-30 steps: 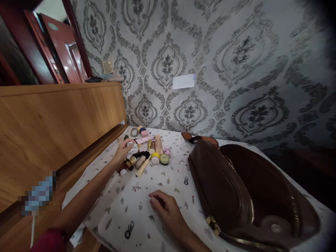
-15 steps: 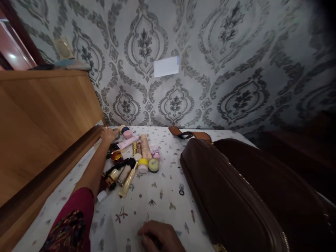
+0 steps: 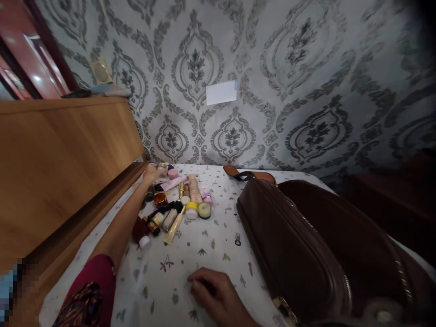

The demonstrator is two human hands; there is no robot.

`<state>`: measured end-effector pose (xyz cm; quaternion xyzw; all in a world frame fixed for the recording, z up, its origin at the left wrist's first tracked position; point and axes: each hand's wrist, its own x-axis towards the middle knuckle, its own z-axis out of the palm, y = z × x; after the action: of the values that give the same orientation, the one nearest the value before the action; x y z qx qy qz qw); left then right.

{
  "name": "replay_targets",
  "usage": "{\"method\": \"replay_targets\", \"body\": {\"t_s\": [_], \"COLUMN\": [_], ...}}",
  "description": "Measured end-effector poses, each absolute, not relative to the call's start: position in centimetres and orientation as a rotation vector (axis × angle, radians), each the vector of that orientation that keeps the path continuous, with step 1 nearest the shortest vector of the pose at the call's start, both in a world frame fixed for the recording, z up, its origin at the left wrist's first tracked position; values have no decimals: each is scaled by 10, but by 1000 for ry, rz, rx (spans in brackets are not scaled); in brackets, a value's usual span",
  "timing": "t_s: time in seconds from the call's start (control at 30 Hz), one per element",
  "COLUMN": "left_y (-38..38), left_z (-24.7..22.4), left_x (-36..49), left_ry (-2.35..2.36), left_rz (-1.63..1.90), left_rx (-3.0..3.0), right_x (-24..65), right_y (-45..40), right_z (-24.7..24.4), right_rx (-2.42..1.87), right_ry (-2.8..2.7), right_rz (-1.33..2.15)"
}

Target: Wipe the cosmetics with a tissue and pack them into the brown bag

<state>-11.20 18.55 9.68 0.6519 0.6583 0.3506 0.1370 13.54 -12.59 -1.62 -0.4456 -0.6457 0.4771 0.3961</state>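
Observation:
My left hand (image 3: 151, 173) reaches to the far left of the white patterned sheet, its fingers around a small gold-rimmed jar (image 3: 161, 166) at the back of a cluster of cosmetics. Close by lie a pink jar (image 3: 173, 173) and a pink tube (image 3: 173, 182). Nearer are an amber jar (image 3: 160, 199), a beige tube (image 3: 195, 188), a yellow-lidded jar (image 3: 191, 210), a green-topped jar (image 3: 204, 210) and a gold tube (image 3: 175, 227). My right hand (image 3: 213, 290) rests near the front, fingers curled; whether it holds anything is hidden.
A large dark brown bag (image 3: 293, 245) stands on the right, with a brown strap (image 3: 250, 175) behind it. A wooden panel (image 3: 75, 150) borders the left side. The patterned wall (image 3: 231, 131) rises behind, with a white paper (image 3: 221, 92) on it.
The view has shifted slightly, so most things appear further right. My left hand has closed around the gold-rimmed jar at the back. My right hand shows more fully.

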Motion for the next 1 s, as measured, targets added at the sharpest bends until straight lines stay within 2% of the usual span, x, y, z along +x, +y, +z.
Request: {"method": "replay_targets", "body": {"t_s": [0.13,0.17,0.3,0.4,0.63,1.0], "left_y": [87,58,-54,-109,-153,-175], "left_z": [100,95,61,35,16,21], "left_x": [-102,-96,-61,-39,-55,-46], "left_ry": [1636,1445,1253,1253,1235,1426], "left_rz": [1115,1161,1127,1130,996,1311], "left_rx": [2004,2051,2093,2068,1906,1886], "right_x": [136,136,137,140,145,144], "right_y": [-122,-121,-114,-113,-123,-121], "right_z": [5,10,18,12,-3,-6], "right_rx": [-1054,-1058,-985,-949,-982,-925], "right_ry": [-1539,-1504,-1460,-1574,-1731,-2038], "right_rz": [1316,1281,1132,1128,1078,880]}}
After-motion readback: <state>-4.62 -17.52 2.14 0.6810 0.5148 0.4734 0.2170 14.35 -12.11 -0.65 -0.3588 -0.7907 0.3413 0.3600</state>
